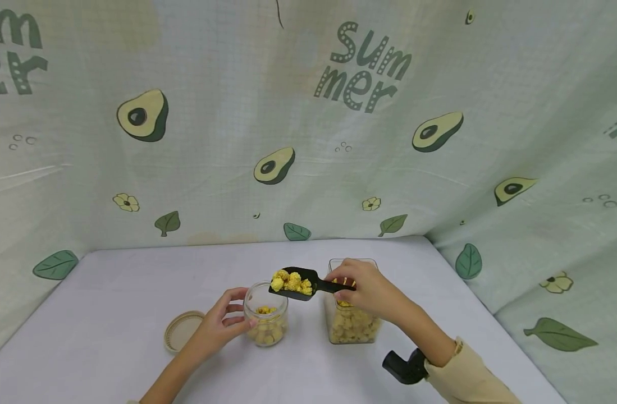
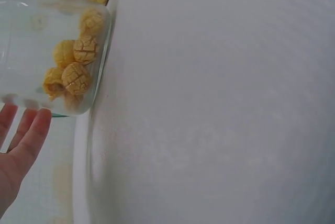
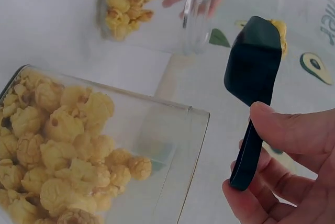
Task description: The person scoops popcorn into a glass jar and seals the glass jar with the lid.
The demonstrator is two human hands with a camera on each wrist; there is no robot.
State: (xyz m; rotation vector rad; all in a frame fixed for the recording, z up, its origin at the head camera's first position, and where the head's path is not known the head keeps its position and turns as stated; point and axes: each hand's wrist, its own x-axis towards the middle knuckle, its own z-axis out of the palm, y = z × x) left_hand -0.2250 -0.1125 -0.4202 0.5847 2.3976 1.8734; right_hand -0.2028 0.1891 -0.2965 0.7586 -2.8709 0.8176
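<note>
A round glass jar (image 1: 247, 314) with some yellow popcorn (image 2: 76, 77) at its bottom stands on the table. My left hand (image 1: 226, 320) holds it from the left, fingers on the far side and thumb at the front. My right hand (image 1: 361, 286) pinches the handle of a black scoop (image 3: 254, 62), thumb on top and fingers below. Caramel-like popcorn (image 1: 290, 281) fills the scoop, which hangs level over the jar's right rim. Under my right hand stands a clear square container (image 3: 172, 130) holding much more popcorn (image 3: 57, 145); the hand partly hides its top in the head view.
A round lid (image 1: 184, 331) with a pale rim lies left of the jar, partly behind my left forearm. A white cloth covers the table (image 1: 136, 286). A patterned curtain (image 1: 212, 112) hangs behind and at the right. A black device (image 1: 406, 367) sits at my right sleeve.
</note>
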